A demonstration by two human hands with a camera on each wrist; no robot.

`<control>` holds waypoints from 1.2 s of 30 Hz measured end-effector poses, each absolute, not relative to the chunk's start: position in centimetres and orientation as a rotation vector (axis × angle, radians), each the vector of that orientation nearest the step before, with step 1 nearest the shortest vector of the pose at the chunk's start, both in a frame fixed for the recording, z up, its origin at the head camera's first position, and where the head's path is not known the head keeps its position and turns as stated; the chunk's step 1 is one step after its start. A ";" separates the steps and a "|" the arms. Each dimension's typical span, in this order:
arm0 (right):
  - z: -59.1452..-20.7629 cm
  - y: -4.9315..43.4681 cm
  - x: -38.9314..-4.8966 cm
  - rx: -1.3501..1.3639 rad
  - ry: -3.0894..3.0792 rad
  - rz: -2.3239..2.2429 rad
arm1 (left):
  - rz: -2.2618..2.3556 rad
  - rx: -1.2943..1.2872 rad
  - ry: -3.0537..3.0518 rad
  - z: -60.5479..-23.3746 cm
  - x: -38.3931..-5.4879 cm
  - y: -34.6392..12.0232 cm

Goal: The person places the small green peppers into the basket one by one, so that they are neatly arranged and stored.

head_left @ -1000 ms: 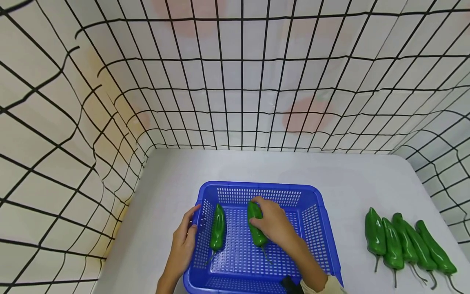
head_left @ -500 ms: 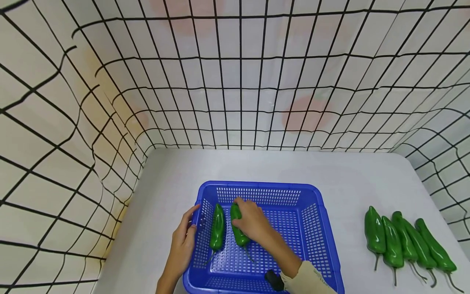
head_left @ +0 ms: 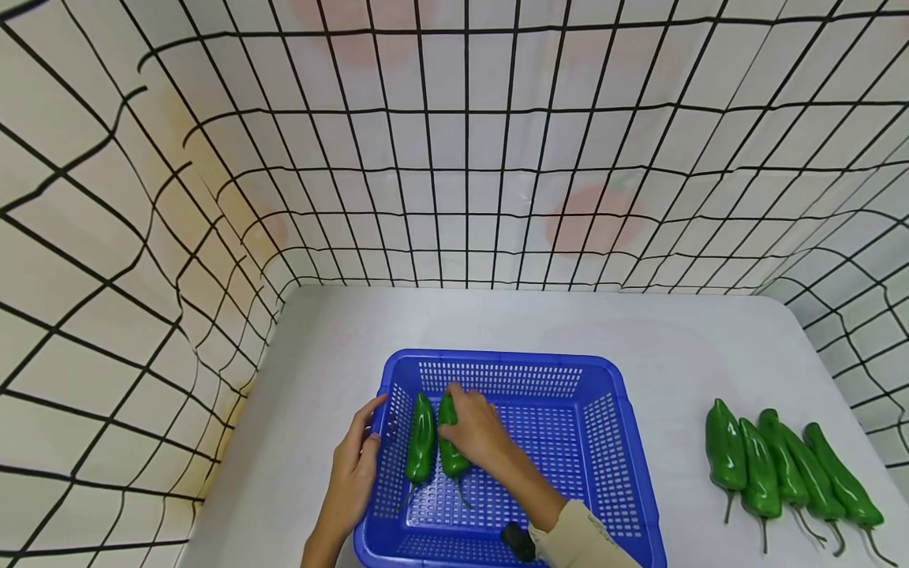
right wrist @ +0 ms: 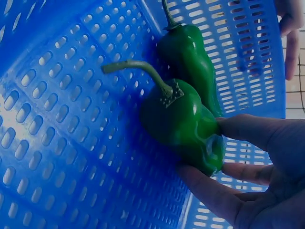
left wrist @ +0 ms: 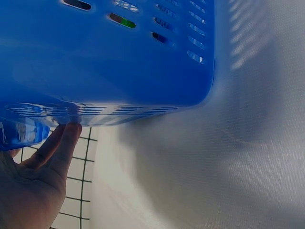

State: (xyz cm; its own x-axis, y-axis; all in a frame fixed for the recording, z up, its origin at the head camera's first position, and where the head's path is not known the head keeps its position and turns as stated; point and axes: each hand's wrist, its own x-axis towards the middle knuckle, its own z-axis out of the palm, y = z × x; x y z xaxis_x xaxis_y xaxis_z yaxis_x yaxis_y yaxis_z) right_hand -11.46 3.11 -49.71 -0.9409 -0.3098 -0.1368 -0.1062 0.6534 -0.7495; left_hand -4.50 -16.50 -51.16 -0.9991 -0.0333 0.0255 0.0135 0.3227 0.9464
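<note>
A blue perforated plastic basket [head_left: 604, 363] stands on the white surface, with two green peppers in it. My left hand [head_left: 353, 461] holds the basket's left side at the rim; in the left wrist view its fingertips [left wrist: 72, 128] touch the outer wall. My right hand [head_left: 479, 432] reaches inside and pinches one green pepper [head_left: 449, 457] between thumb and fingers. That pepper lies just right of the other green pepper [head_left: 420, 442], both with stems toward me. In the right wrist view the held pepper [right wrist: 174, 119] sits close against the other pepper [right wrist: 190, 62].
Several more green peppers [head_left: 763, 469] lie side by side on the white surface [head_left: 682, 347] to the right of the basket. Black wire grid [head_left: 466, 158] walls stand at the back and both sides. A black strap piece [head_left: 517, 542] is by my right sleeve.
My right hand has moved left inside the basket with the pepper, bringing it close beside the other pepper. My left hand and the basket stay in place.
</note>
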 end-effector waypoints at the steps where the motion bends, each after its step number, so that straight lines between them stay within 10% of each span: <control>1: -49.8 3.1 -11.5 -0.337 2.619 -1.164 | -1.809 0.022 -2.519 -51.1 -4.5 -16.5; 36: -43.6 10.2 -11.9 -0.235 2.734 -1.072 | -1.794 0.003 -2.523 -51.1 -4.5 -16.5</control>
State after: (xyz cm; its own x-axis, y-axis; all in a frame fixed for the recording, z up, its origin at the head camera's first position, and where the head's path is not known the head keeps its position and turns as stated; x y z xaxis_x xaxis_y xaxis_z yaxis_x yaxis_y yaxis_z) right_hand -11.87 10.16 -43.63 -0.9682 -0.2178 -0.1233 -0.0760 0.7252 -0.6843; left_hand -4.52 -16.48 -51.10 -0.9990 -0.0280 0.0357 0.0245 0.3288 0.9441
